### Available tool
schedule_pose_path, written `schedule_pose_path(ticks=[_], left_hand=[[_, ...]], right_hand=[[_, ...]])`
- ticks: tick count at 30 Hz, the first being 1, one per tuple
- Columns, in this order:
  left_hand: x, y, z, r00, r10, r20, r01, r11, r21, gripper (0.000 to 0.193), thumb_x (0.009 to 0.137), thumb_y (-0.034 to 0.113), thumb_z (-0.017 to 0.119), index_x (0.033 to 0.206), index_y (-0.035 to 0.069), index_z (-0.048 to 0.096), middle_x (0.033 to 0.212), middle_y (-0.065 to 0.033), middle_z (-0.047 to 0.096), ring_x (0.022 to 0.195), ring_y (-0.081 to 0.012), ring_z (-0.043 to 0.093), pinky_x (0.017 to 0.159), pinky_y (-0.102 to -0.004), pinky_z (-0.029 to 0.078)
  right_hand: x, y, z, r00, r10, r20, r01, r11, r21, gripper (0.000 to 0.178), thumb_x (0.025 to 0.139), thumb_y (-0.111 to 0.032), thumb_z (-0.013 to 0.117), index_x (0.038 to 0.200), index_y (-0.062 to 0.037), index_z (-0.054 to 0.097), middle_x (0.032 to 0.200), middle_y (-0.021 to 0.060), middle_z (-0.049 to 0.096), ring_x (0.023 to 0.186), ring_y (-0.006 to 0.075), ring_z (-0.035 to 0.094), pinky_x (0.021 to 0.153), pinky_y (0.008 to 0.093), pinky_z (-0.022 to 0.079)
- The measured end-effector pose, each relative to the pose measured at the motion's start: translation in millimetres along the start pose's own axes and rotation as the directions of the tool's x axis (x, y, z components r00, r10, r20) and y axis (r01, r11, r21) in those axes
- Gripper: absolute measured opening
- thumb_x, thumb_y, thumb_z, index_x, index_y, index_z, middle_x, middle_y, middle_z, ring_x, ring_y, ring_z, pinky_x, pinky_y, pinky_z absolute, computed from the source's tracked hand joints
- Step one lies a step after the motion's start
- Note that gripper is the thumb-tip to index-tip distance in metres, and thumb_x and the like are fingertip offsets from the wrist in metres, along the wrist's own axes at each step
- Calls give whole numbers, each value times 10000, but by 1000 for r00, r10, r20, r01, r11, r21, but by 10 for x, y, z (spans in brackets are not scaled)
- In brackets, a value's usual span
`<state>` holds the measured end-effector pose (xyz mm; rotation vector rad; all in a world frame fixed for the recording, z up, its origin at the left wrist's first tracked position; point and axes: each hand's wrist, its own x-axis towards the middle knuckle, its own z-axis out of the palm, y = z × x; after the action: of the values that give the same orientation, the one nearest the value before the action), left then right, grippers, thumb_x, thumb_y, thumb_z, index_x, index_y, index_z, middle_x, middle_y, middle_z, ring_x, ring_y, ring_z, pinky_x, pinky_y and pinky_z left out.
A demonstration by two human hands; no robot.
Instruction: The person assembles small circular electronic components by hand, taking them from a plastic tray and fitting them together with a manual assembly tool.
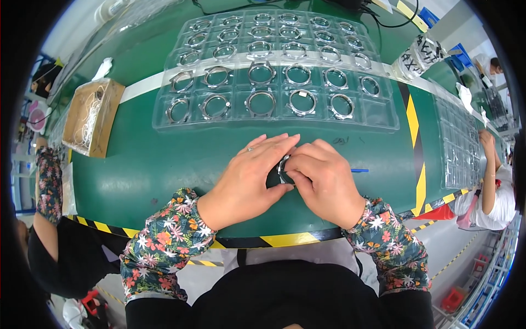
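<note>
A metal watch case (283,169) is held between my two hands, low over the green table. My left hand (244,178) curves around its left side, thumb below and fingers stretched along the top. The bent fingers and thumb of my right hand (324,178) pinch the case from the right. Most of the case is hidden behind the fingers. Beyond my hands lies a clear plastic tray (383,118) with rows of silver watch cases (260,103) in its compartments. A thin blue stick (360,170) pokes out beside my right hand.
To the left stands a cardboard box (110,118) holding white strings. A white bucket (412,63) with dark writing is at the far right. Stacked clear trays (460,145) lie near the right edge, by a co-worker's hand (486,140). Striped tape (412,126) marks the table.
</note>
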<state>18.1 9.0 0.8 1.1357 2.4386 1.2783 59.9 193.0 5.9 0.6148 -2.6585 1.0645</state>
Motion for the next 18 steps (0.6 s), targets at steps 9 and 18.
schedule_pose_path(ticks=[9, 18], left_hand=[[15, 20, 0, 1000, 4, 4, -4, 1000, 11, 772, 696, 38, 774, 1406, 84, 471, 1367, -146, 550, 1261, -322, 529, 1124, -477, 355], [16, 10, -2, 1000, 1, 3, -1, 1000, 24, 778, 689, 49, 778, 1404, 85, 475, 1356, -147, 558, 1250, -326, 536, 1119, -480, 362]], right_hand=[[2, 5, -49, 999, -1, 41, 0, 1000, 7, 132, 726, 52, 666, 826, -30, 634, 865, 90, 640, 780, 293, 578, 681, 372, 491], [-20, 8, 31, 998, 4, -60, -6, 1000, -26, 137, 734, 53, 657, 832, -33, 613, 872, 78, 628, 767, 290, 574, 657, 374, 487]])
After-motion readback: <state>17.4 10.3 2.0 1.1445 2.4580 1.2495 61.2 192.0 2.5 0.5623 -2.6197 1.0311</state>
